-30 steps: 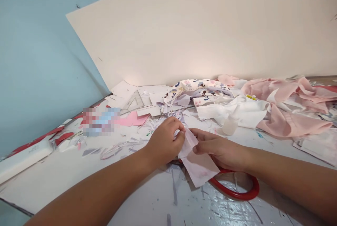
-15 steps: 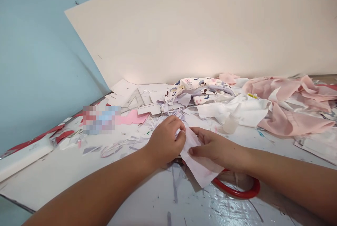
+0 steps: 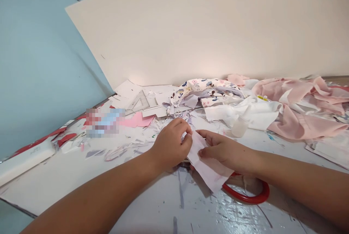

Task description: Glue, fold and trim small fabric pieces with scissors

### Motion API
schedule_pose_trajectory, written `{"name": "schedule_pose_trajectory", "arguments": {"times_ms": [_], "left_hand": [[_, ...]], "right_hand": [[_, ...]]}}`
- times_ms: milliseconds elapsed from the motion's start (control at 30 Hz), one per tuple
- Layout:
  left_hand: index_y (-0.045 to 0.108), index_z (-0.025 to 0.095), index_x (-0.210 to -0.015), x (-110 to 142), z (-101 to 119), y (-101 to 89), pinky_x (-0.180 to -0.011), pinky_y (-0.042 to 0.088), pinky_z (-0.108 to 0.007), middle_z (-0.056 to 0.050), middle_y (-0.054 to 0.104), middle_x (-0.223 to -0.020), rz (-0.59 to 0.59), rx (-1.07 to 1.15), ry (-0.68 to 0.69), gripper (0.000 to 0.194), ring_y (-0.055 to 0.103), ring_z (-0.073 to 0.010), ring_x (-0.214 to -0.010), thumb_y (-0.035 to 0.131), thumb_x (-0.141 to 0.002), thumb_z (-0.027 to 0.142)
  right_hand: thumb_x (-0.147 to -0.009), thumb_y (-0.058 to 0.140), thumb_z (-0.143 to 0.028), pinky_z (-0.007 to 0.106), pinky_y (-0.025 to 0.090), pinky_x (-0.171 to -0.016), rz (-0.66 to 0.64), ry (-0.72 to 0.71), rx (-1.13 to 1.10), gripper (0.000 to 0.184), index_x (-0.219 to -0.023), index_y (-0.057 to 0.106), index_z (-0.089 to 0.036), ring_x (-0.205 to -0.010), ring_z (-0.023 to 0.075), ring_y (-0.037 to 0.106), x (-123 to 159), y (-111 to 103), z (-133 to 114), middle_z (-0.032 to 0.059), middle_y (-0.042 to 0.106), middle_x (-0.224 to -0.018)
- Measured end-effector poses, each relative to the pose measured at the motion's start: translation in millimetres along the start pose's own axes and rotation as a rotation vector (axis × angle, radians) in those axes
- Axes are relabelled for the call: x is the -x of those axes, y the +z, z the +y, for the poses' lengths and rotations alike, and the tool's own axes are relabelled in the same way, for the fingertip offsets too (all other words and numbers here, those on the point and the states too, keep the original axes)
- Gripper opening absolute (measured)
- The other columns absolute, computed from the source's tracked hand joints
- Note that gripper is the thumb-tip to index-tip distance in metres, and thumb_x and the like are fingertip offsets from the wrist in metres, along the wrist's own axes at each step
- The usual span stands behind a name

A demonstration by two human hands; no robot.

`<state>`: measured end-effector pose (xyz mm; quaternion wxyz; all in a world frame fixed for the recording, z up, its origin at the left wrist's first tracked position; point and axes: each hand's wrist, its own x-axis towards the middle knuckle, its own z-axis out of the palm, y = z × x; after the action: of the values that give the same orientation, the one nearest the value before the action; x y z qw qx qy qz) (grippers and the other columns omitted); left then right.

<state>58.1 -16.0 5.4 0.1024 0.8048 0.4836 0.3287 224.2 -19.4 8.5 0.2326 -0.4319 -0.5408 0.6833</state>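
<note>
Between my hands is a pale pink piece of fabric (image 3: 208,172), its lower end hanging loose toward me. My left hand (image 3: 174,141) is closed in a pinch on the fabric's upper end. My right hand (image 3: 225,152) grips the same piece from the right, thumb lying on top and fingers partly hidden behind. Below my right hand, a pair of scissors lies on the table; its red handle loop (image 3: 249,199) shows, and the fabric and hands cover most of the rest.
Thin scraps (image 3: 120,150) litter the white table. Floral fabric (image 3: 191,90), white cloth (image 3: 245,112) and pink cloth (image 3: 302,123) are heaped at the back right. A set square (image 3: 140,99) and pink paper (image 3: 139,119) lie back left. A large cream board (image 3: 204,27) stands behind.
The loose lower end of the fabric has shifted slightly to the right. My hands keep nearly the same place and grip.
</note>
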Motion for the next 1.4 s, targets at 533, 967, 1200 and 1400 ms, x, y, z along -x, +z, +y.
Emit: {"name": "schedule_pose_trajectory", "arguments": {"times_ms": [533, 967, 1200, 1400], "left_hand": [[0.051, 0.02, -0.105, -9, -9, -6.7, -0.069, 0.041, -0.027, -0.004, 0.058, -0.09, -0.201, 0.912, -0.423, 0.034, 0.054, -0.0129, -0.077, 0.055, -0.075, 0.035], [0.053, 0.019, -0.084, -10, -11, 7.6, -0.053, 0.042, -0.019, 0.003, 0.054, -0.071, 0.027, 0.902, -0.583, 0.022, 0.05, -0.006, -0.057, 0.064, -0.066, 0.02], [0.053, 0.019, -0.081, -10, -19, 17.8, -0.057, 0.047, -0.021, 0.003, 0.053, -0.077, 0.094, 1.051, -0.582, 0.022, 0.053, -0.0069, -0.062, 0.067, -0.065, 0.027], [0.049, 0.02, -0.082, -5, -2, 15.4, -0.056, 0.05, -0.023, 0.006, 0.052, -0.071, 0.011, 1.085, -0.613, 0.029, 0.054, -0.007, -0.059, 0.07, -0.062, 0.027]], "right_hand": [[-0.066, 0.055, -0.01, 0.034, 0.049, -0.062, -0.157, 0.033, -0.237, 0.038, -0.101, 0.045, -0.02, -0.071, 0.0228, 0.067, 2, -6, -5, 0.0038, 0.067, -0.075], [-0.068, 0.056, -0.021, 0.02, 0.039, -0.041, 0.241, -0.143, -0.239, 0.015, -0.083, 0.054, -0.021, -0.051, 0.0121, 0.055, -16, -27, -3, -0.0021, 0.057, -0.061], [-0.067, 0.063, -0.019, 0.027, 0.051, -0.059, 0.31, -0.272, -0.375, 0.029, -0.09, 0.046, -0.023, -0.064, 0.0138, 0.061, -18, -26, 2, -0.0021, 0.059, -0.076], [-0.061, 0.074, -0.024, 0.033, 0.052, -0.055, 0.383, -0.259, -0.126, 0.055, -0.104, 0.04, -0.025, -0.06, 0.0204, 0.064, -15, -25, 8, -0.0025, 0.062, -0.064]]}}
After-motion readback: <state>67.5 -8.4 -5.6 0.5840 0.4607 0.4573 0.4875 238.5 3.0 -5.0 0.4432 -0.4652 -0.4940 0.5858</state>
